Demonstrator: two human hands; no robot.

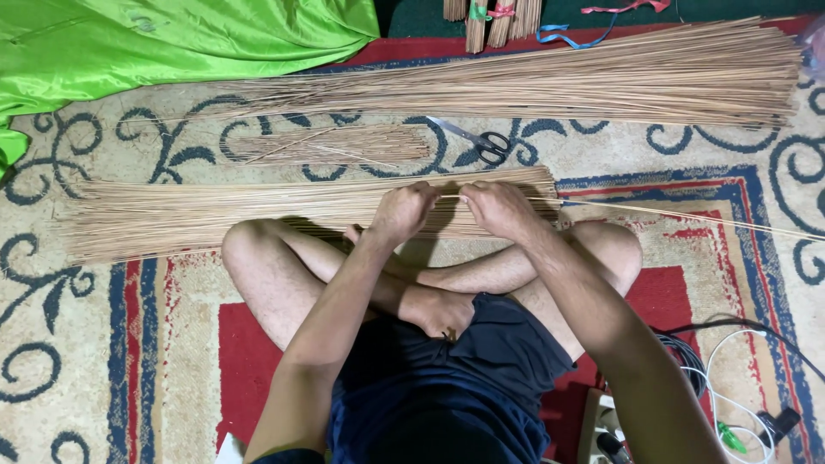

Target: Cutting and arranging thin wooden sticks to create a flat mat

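Person's sitting cross-legged on a patterned rug (103, 344), view is straight down. Both hands are up front over the knees, knuckles nearly touching. Left hand (402, 210) and right hand (497, 209) are each closed, pinching one thin stick (687, 216) between fingertips. The stick runs out to the right across the rug, almost flat, so it looks like it's held taut w/ both hands to keep it straight, prob picked out of the pile.

That pile of sticks (189, 219) lies right under and just past the hands, long side running left-right, so it's within easy reach w/o leaning. A small loose bunch (344, 144) sits behind it, and a much bigger heap (559, 82) lies further back, thin ends pointing left.

Other stuff: scissors (477, 140) between the piles, blades shut afaict, near the right hand. Green shiny cloth (155, 43) top left, well apart. Tied bundles (490, 21) w/ coloured ribbon at the top edge. Cables and a charger (730, 404) bottom right by the knee. Nothing blocks the hands; the person's own knees sit close under the near pile tho.
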